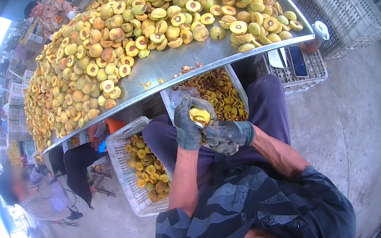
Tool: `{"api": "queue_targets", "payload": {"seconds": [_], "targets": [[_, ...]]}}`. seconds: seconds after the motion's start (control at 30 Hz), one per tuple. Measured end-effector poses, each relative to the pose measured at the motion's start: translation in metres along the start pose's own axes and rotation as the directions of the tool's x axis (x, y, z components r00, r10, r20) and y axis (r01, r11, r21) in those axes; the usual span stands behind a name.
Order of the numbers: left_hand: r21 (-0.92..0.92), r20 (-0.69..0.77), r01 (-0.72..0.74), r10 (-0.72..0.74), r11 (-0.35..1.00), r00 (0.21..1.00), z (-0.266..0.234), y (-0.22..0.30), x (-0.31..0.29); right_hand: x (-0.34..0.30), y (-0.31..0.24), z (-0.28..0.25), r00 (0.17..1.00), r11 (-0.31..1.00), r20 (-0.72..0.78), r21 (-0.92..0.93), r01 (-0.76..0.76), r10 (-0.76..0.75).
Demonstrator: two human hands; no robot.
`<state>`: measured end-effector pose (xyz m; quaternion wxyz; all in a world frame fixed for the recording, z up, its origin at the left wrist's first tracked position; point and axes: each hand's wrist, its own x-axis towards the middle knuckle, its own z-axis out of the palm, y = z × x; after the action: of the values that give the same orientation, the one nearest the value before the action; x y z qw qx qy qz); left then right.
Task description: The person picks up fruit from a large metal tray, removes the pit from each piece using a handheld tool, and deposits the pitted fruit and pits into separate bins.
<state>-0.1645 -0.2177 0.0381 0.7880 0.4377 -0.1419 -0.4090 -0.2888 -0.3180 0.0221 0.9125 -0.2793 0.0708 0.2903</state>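
Observation:
Both my hands wear dark grey work gloves and meet above my lap. My left hand [188,125] is closed around a yellow peach half [200,115], its cut flesh turned up. Close against it, my right hand [227,136] has its fingers curled round a small metal tool [198,124]; only a bit of shiny metal shows, so its kind is unclear. Below the hands, between my knees, a white crate [168,103] holds peach scraps and cut pieces [226,96]. Another white crate [126,179], beside my left leg, contains peach halves [146,163].
A metal table [182,64] in front of me carries a large heap of halved peaches [150,20]. At its right lie a phone [298,61] and a lidded jar [316,38] by an upturned crate [297,83]. Stacked crates [343,0] stand farther right. A seated co-worker [53,195] is at left.

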Motion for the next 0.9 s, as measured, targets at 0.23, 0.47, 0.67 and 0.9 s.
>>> {"api": "queue_targets", "payload": {"seconds": [0.23,0.47,0.67,0.9], "targets": [[-0.197,-0.088,-0.009,-0.009,0.980,0.996,-0.008,-0.005,0.005,0.006,0.016,-0.038,0.971,0.988,0.225,0.149,0.043,-0.076],[0.703,0.062,-0.396,0.504,0.591,0.862,-0.051,0.009,-0.003,0.009,-0.003,-0.036,0.746,0.528,-0.055,-0.740,0.416,-0.664],[0.916,0.278,-0.381,0.485,0.125,0.829,-0.031,0.024,-0.005,0.031,-0.017,-0.015,0.661,0.090,-0.118,-0.993,-0.076,-0.742],[0.981,0.187,-0.180,0.629,-0.075,0.754,-0.069,0.047,-0.028,0.011,-0.014,-0.031,0.615,0.251,-0.276,-0.959,-0.129,-0.738]]}}
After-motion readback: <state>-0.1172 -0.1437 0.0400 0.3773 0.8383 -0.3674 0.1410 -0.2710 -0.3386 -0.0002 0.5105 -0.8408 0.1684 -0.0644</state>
